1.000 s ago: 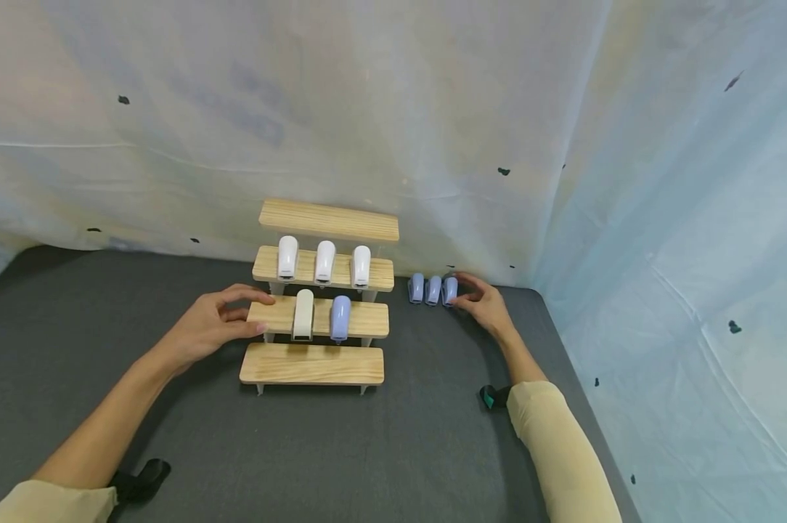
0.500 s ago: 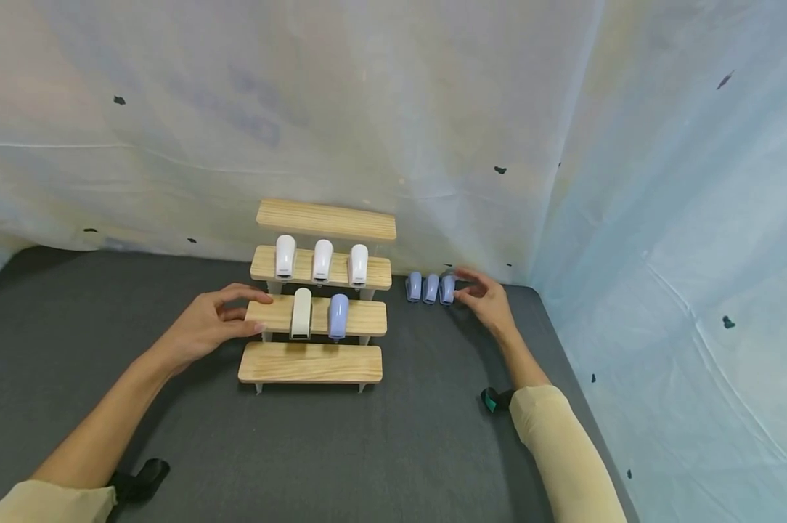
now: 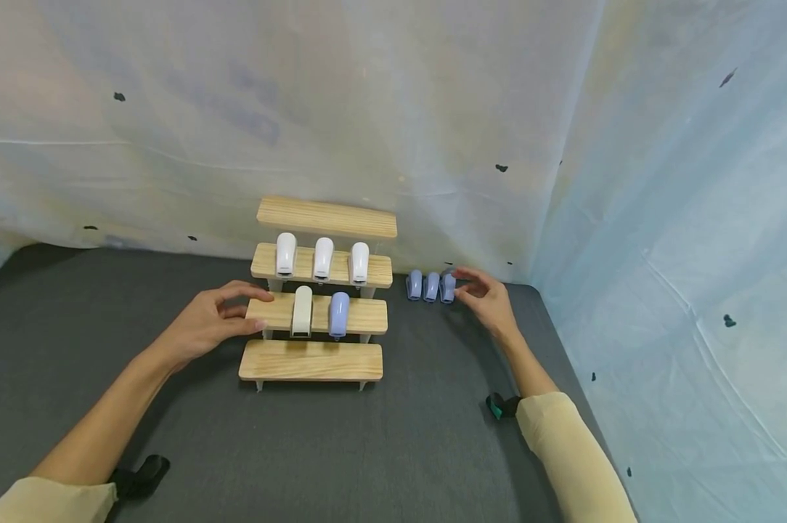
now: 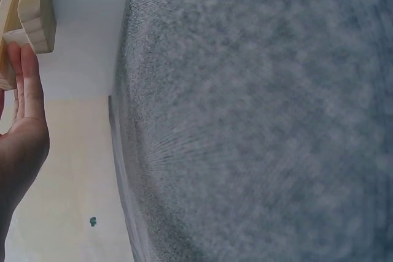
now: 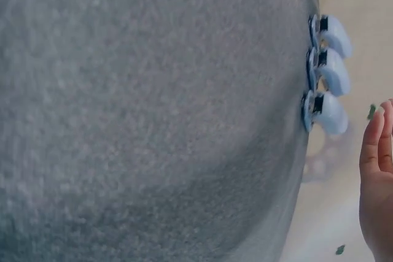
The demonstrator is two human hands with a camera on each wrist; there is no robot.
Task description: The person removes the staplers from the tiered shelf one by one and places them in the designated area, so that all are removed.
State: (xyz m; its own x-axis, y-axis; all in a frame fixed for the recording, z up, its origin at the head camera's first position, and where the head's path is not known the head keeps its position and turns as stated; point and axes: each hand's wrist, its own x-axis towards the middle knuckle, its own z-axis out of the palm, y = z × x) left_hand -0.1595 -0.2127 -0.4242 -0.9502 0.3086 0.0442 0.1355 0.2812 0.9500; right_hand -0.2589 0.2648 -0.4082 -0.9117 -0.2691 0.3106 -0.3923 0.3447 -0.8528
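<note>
At the left end of the wooden tiered display stand (image 3: 311,361), my left hand (image 3: 205,323) grips a middle tier, thumb by its front edge. In the left wrist view, straight fingers (image 4: 33,84) of that hand reach the stand's boards. One cream stapler (image 3: 301,311) and one blue stapler (image 3: 338,314) sit on that tier. White staplers (image 3: 323,258) line the tier above. Beside the stand, blue staplers (image 3: 430,287) stand in a row on the table. My right hand (image 3: 490,301) is next to the rightmost one, thumb and fingers apart; the right wrist view shows a gap between them.
The dark grey tabletop (image 3: 393,450) spreads in front. Pale fabric walls (image 3: 433,131) rise at the back and right. The stand's top tier (image 3: 327,216) and bottom tier bear nothing.
My right hand has drawn slightly to the right, away from the rightmost blue stapler. The left hand keeps its place on the stand, and the staplers have not visibly moved.
</note>
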